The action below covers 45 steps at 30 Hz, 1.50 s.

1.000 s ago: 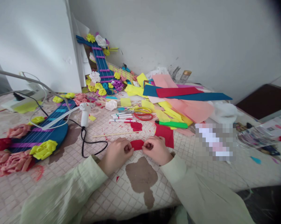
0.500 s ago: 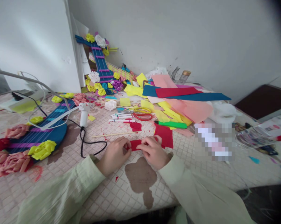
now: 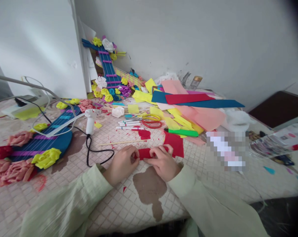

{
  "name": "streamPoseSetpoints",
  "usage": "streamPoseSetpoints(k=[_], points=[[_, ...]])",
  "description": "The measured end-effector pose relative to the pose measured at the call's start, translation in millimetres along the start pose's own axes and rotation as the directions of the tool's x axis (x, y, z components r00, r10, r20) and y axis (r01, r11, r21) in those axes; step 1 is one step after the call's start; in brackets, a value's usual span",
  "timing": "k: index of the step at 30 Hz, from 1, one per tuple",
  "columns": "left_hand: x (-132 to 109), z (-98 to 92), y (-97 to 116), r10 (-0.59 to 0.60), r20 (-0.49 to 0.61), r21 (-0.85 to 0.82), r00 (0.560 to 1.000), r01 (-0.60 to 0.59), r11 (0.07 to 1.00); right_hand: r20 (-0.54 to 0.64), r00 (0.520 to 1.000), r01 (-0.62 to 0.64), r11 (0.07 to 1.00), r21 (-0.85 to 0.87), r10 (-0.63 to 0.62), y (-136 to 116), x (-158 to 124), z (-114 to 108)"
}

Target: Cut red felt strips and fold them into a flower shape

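— Where is the red strip (image 3: 144, 153) lying?
— It's stretching crosswise between the left hand (image 3: 124, 164) and the right hand (image 3: 165, 163), low over the patterned desk (image 3: 109, 204). Whether it's touching the cloth, I can't tell.
— How is the left hand gripping?
— Its fingers are curling in, nearly closed, and the thumb and fingertips are pinching the strip's left end.
— And the right hand?
— That one is arching half open, its fingers spreading a little and touching the strip's right part. Whether it's pinching, I can't tell.
— What's lying around them?
— A red sheet (image 3: 176, 144) is lying just beyond the right hand, which is partly hiding it. A thin stick (image 3: 121, 143) is lying beyond the strip; farther back, pens (image 3: 130, 123) are lying beside red-handled scissors (image 3: 152, 124).
— And off to the left?
— A white glue gun (image 3: 90, 122) is standing beyond the left hand, its black cord (image 3: 88, 154) looping near the wrist. A blue guitar (image 3: 62, 140) is lying farther left, paper flowers (image 3: 45, 158) edging it.
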<state>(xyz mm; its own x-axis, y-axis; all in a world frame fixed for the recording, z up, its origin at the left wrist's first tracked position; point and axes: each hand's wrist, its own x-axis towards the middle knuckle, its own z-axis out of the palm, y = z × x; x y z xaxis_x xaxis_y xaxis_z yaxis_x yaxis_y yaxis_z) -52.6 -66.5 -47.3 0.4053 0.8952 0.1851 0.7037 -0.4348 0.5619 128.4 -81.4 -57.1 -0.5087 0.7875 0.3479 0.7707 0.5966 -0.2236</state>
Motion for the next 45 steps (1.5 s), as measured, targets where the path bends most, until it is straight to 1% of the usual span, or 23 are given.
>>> streamPoseSetpoints(k=[5, 11, 14, 17, 19, 22, 24, 26, 28, 31, 33, 35, 37, 40, 42, 43, 44, 45], points=[[0.0, 0.3, 1.0, -0.013, -0.001, -0.007, 1.000, 0.013, 1.000, -0.093, 0.994, -0.049, 0.999, 0.016, 0.050, 7.9, -4.9, -0.8], [0.4, -1.5, -1.1, -0.023, 0.014, -0.049, 1.000, 0.023, 0.999, -0.125, 0.987, -0.097, 0.995, 0.027, 0.100, 14.1, -6.1, -0.3], [0.8, -4.0, -1.4, -0.024, 0.035, -0.067, 0.999, 0.026, 0.997, -0.133, 0.986, -0.095, 0.994, 0.046, 0.100, 15.3, -6.9, 1.9], [0.1, -4.0, -2.0, -0.012, 0.033, -0.058, 0.999, 0.014, 0.998, -0.140, 0.986, -0.083, 0.995, 0.063, 0.091, 15.9, -8.1, 1.7], [-0.9, -2.4, -2.8, 0.002, 0.024, -0.050, 1.000, -0.001, 0.999, -0.172, 0.980, -0.089, 0.993, 0.084, 0.102, 16.2, -7.4, -1.3], [-2.7, 0.3, -3.7, -0.005, 0.005, -0.061, 1.000, 0.005, 0.998, -0.229, 0.958, -0.140, 0.980, 0.143, 0.170, 16.0, -0.1, -7.7], [-3.7, 1.0, -3.9, -0.011, -0.008, -0.079, 1.000, 0.011, 0.997, -0.192, 0.964, -0.145, 0.971, 0.191, 0.182, 14.9, 9.8, -10.2], [-4.3, 0.8, -4.0, -0.010, -0.017, -0.100, 1.000, 0.009, 0.995, -0.090, 0.986, -0.115, 0.966, 0.231, 0.139, 12.5, 22.3, -9.8], [-4.7, 0.3, -4.3, -0.019, -0.017, -0.119, 1.000, 0.017, 0.993, 0.023, 0.995, -0.099, 0.966, 0.241, 0.096, 8.9, 35.4, -7.2], [-5.3, 0.8, -5.2, -0.021, -0.020, -0.140, 1.000, 0.018, 0.990, 0.170, 0.980, -0.137, 0.966, 0.218, 0.100, 2.1, 51.5, -3.2], [-6.0, 1.5, -5.6, -0.006, -0.032, -0.150, 0.999, 0.001, 0.989, 0.235, 0.965, -0.172, 0.959, 0.227, 0.117, -1.5, 58.1, -1.8], [-7.3, 1.5, -5.4, 0.005, -0.043, -0.164, 0.999, -0.012, 0.986, 0.258, 0.957, -0.200, 0.945, 0.258, 0.132, -2.6, 61.1, -1.5], [-8.7, 0.0, -4.7, 0.001, -0.078, -0.186, 0.997, -0.016, 0.982, 0.258, 0.955, -0.222, 0.926, 0.304, 0.145, -0.8, 61.4, -2.0], [-9.2, -4.8, -4.1, -0.052, -0.201, -0.265, 0.978, -0.004, 0.964, 0.249, 0.951, -0.275, 0.872, 0.404, 0.184, 5.4, 58.7, -4.0], [-7.2, -8.0, -3.8, -0.102, -0.259, -0.381, 0.961, -0.005, 0.925, 0.230, 0.947, -0.308, 0.830, 0.465, 0.223, 8.4, 55.9, -5.5], [-5.6, -9.1, -3.4, -0.122, -0.254, -0.454, 0.959, -0.007, 0.891, 0.212, 0.943, -0.333, 0.787, 0.519, 0.259, 8.7, 54.4, -6.0], [-3.7, -9.7, -2.7, -0.134, -0.224, -0.526, 0.965, -0.004, 0.850, 0.187, 0.932, -0.358, 0.720, 0.595, 0.309, 7.9, 52.8, -6.2], [-1.7, -9.7, -1.9, -0.138, -0.175, -0.589, 0.975, 0.009, 0.808, 0.165, 0.914, -0.377, 0.623, 0.685, 0.371, 6.2, 51.3, -6.0]])
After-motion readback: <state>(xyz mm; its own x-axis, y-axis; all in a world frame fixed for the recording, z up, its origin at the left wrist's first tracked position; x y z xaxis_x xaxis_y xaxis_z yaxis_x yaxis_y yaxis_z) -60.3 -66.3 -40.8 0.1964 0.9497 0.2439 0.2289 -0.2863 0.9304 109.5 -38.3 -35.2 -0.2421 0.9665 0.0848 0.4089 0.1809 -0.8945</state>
